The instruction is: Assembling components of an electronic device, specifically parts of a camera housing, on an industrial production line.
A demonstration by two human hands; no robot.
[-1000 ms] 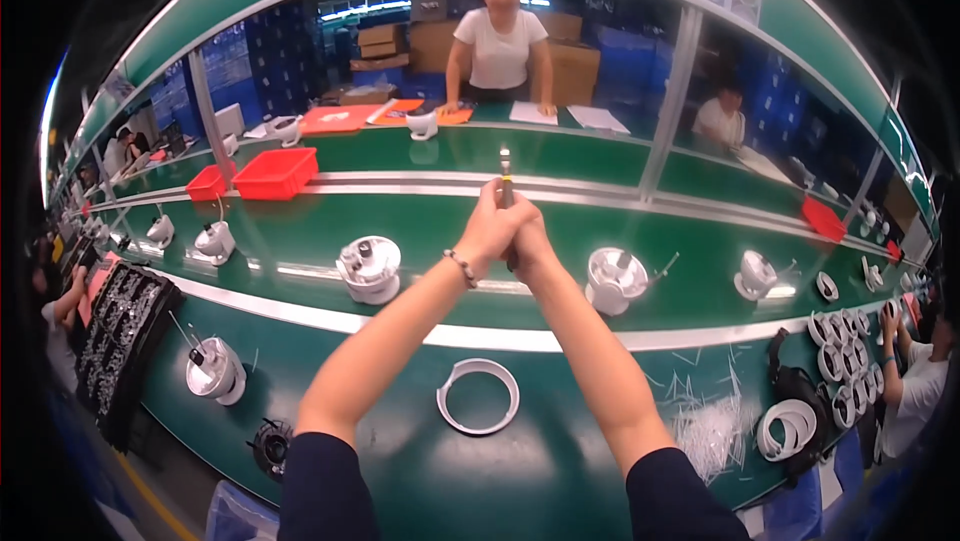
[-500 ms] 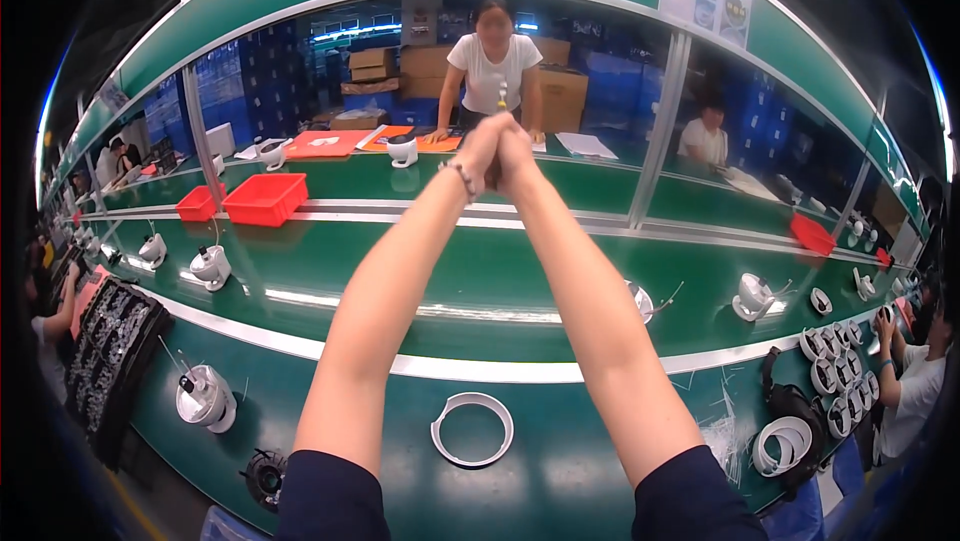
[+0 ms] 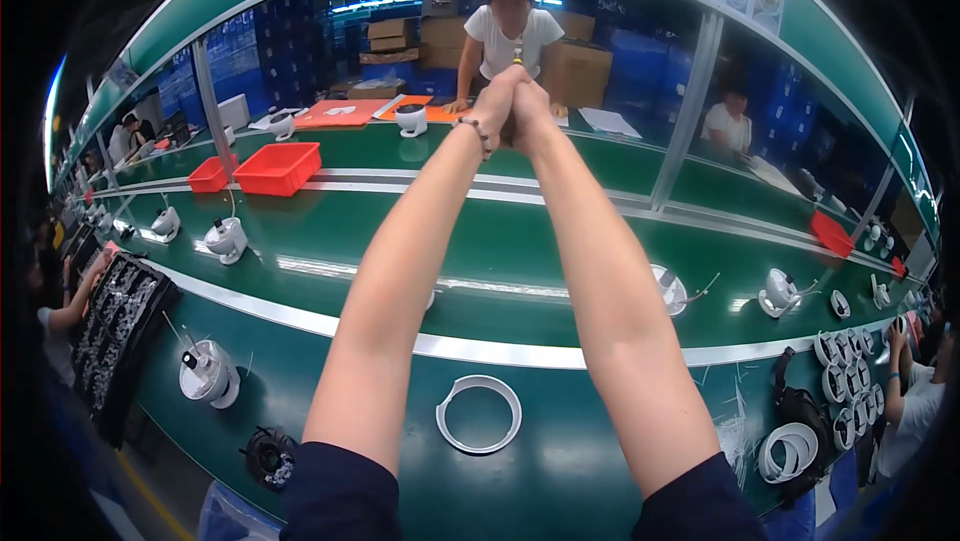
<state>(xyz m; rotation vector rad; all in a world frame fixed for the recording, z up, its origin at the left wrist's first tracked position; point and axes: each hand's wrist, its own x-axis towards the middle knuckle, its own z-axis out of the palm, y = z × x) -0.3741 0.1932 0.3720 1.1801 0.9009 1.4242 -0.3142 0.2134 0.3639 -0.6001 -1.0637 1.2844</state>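
Both my arms stretch far forward over the green conveyor belt. My left hand [image 3: 494,107], with a beaded bracelet on its wrist, is closed and pressed against my right hand [image 3: 533,111], also closed. From the top of the joined hands a small yellow-and-white tip [image 3: 518,58] sticks up; the rest of it is hidden, and I cannot make out what it is. Below my forearms, a white plastic ring [image 3: 480,415] with a notch on its left lies on the green workbench [image 3: 570,451].
White rounded housings with wires, one a housing [image 3: 209,373] at left, stand along bench and belt. Red bins [image 3: 279,170] sit beyond. A black tray [image 3: 125,331] of parts, a black coil [image 3: 268,458] and white rings [image 3: 788,452] flank me. A person [image 3: 513,36] stands opposite; others work at both sides.
The whole view has tilted, so bench and belt appear higher and slightly to the right. My joined hands appear higher too, still pressed together. The ring stays on the bench.
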